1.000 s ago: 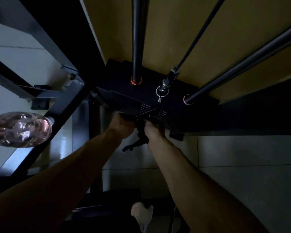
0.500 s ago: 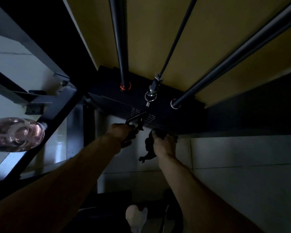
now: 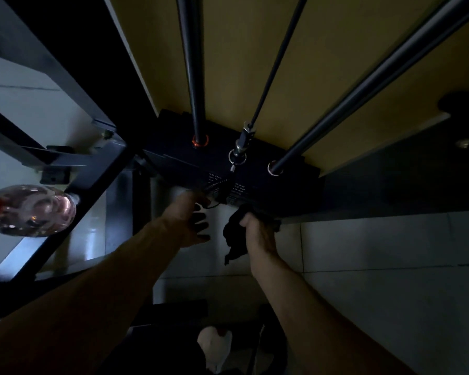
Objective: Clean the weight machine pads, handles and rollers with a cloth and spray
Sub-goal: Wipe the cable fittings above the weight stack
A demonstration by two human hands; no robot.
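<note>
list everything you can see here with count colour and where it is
black weight stack: one, black, centre
dark metal guide rods: two, dark grey, running into the stack
thin black cable: one, black, between the rods, ending in a silver connector
clear plastic spray bottle: one, clear with red top, far left
black steel frame beams: several, black, left
dark cloth: one, black, at the stack's lower edge
left hand: one, before the stack, fingers in shadow
right hand: one, gripping the cloth
</note>
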